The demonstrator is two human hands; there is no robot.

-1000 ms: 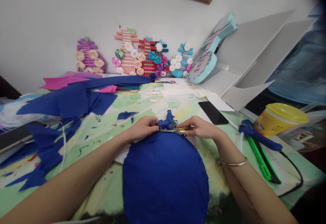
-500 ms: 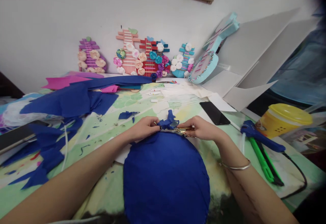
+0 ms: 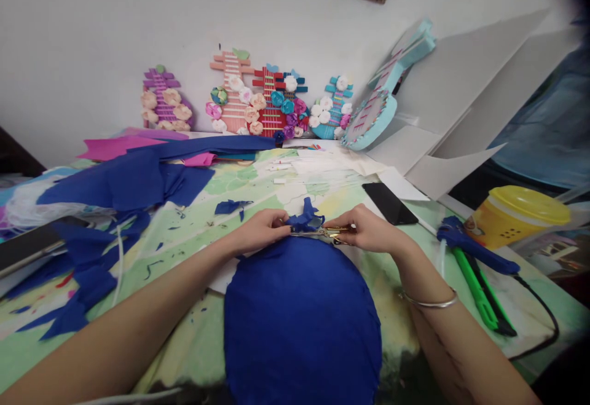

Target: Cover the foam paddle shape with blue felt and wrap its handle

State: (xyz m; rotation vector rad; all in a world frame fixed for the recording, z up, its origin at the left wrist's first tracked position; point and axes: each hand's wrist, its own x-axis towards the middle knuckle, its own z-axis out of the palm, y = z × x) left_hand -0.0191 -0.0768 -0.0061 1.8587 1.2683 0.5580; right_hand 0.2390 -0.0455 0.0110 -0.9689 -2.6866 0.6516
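A rounded blue piece (image 3: 302, 325), covered in what looks like crepe paper, lies at the table's near edge. At its far edge my right hand (image 3: 371, 228) grips gold-handled scissors (image 3: 340, 233), whose blades lie across the blue paper there. My left hand (image 3: 265, 230) pinches the paper's edge by the blade tips, fingers closed. Just beyond the blades a crumpled blue paper scrap (image 3: 308, 216) sticks up. Another small blue scrap (image 3: 230, 207) rests on the table further left.
Blue paper sheets (image 3: 133, 180) pile up at left. To the right are a black phone (image 3: 389, 203), a blue glue gun (image 3: 477, 245) with a cord, a green cutter (image 3: 477, 291) and a yellow tub (image 3: 520, 214). Flower-decorated paper instruments (image 3: 233, 94) lean on the wall.
The scissor handles and the right hand have shifted slightly. Both hands stay at the far edge of the blue piece, and the view has moved a little.
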